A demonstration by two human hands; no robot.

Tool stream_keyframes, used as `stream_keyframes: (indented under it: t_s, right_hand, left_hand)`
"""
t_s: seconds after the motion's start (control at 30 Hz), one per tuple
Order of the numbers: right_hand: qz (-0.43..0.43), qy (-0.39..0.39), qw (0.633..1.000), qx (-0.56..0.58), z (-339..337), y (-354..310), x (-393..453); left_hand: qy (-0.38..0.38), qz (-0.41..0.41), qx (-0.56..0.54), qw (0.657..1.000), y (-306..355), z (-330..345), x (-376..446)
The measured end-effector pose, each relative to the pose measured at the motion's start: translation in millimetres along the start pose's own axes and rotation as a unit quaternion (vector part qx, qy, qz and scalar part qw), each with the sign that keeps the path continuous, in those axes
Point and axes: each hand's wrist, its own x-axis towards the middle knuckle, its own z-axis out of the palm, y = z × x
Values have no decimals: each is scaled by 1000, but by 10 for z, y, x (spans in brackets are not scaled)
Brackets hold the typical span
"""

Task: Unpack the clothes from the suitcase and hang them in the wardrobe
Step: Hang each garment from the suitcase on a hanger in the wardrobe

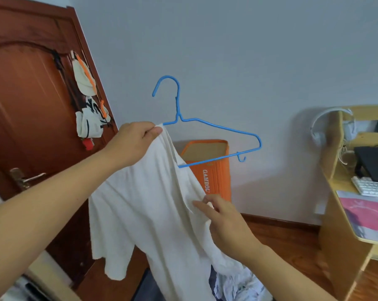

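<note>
My left hand (138,137) pinches the white cotton T-shirt (153,213) onto the thin blue wire hanger (207,135); my right hand (222,213) pinches fabric lower right. The hanger's bare right arm (1 shoulder undressed) slopes right, nearer my right hand.

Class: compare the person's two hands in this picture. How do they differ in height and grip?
The left hand is raised, pinching the white shirt at the blue hanger; the right hand sits lower, fingers on the shirt's edge. Both touch the same shirt.
</note>
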Motion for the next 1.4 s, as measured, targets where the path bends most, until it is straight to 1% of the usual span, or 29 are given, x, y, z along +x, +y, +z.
stream_keyframes:
  t_s: [0.03,0.07,0.13,0.17,0.2,0.27,0.33,0.37,0.43,0.53,0.6,0.63,0.67,0.7,0.73,0.77,0.8,0.87,0.9,1.0,1.03,1.07,1.1,1.13,1.17,1.23,1.27,1.33,1.4]
  right_hand:
    - [-14,-35,999,0,-7,-36,33]
    - [-1,-81,997,5,-3,-76,56]
    - [72,-189,979,-6,13,-43,115]
    - [88,-205,974,-32,4,19,154]
    - [89,-198,974,-61,-43,95,205]
    - [55,-180,975,-120,-211,312,293]
    - [9,-125,981,-146,-411,594,317]
    - [-11,-99,984,-148,-505,758,307]
    - [-49,-83,982,-161,-759,856,304]
    - [-118,-51,978,-164,-1095,721,434]
    - [-153,25,978,-136,-1204,514,556]
    - [-153,70,981,-97,-1205,396,634]
    - [-131,106,985,-46,-1179,253,724]
    - [-106,123,987,8,-1151,131,807]
    - [-77,116,989,42,-1131,30,873]
    - [-53,78,994,50,-1108,-11,937]
    - [-26,15,999,26,-1105,-36,990]
    - [23,-105,992,-62,-1102,-83,1068]
    - [29,-117,989,-86,-1096,-116,1110]
    - [-40,-42,996,-74,-1046,-284,1273]
    - [-60,-24,995,-78,-1021,-314,1318]
    - [-62,-8,995,-80,-1018,-329,1365]
    - [-49,3,996,-81,-1031,-321,1413]
    - [-31,10,996,-78,-1046,-303,1459]
    - [-19,17,997,-67,-1068,-292,1501]
    - [-18,15,999,-33,-1088,-273,1591]
    - [-26,5,999,-19,-1095,-275,1634]
    - [-40,-21,999,-13,-1127,-297,1710]
    - [-44,-33,998,-7,-1125,-325,1780]
  left_hand:
    - [6,-6,-3,1000,-36,-48,-13]
    - [10,-8,-7,1000,-61,-91,-28]
    - [10,-9,-12,1000,-74,-173,-52]
    - [5,-7,-14,1000,-75,-215,-76]
    - [-1,-3,-16,1000,-93,-257,-108]
    - [-17,7,-13,1000,-201,-342,-194]
    - [-43,11,11,999,-416,-427,-302]
    - [-48,14,30,998,-544,-462,-365]
    - [-46,32,90,994,-761,-487,-507]
    - [-76,67,185,978,-963,-406,-670]
    - [-68,78,212,972,-1013,-317,-713]
    - [-48,77,207,974,-1028,-280,-709]
    - [-19,70,186,980,-1020,-253,-699]
    - [7,56,149,987,-980,-244,-690]
    - [29,39,107,993,-934,-242,-674]
    - [47,21,63,997,-886,-247,-646]
    - [57,13,32,998,-827,-256,-624]
    - [72,16,26,997,-715,-252,-611]
    - [77,16,31,996,-664,-243,-606]
    - [85,16,40,996,-494,-282,-653]
    - [96,20,61,993,-465,-313,-697]
    - [106,19,105,989,-485,-345,-768]
    - [116,-1,158,981,-539,-378,-864]
    - [124,-45,193,972,-626,-389,-1000]
    - [122,-119,186,968,-747,-389,-1166]
    - [123,-269,80,952,-944,-398,-1484]
    - [128,-302,56,943,-1093,-405,-1632]
    - [119,-335,101,929,-1405,-576,-1872]
    - [70,-411,149,897,-1649,-910,-2040]
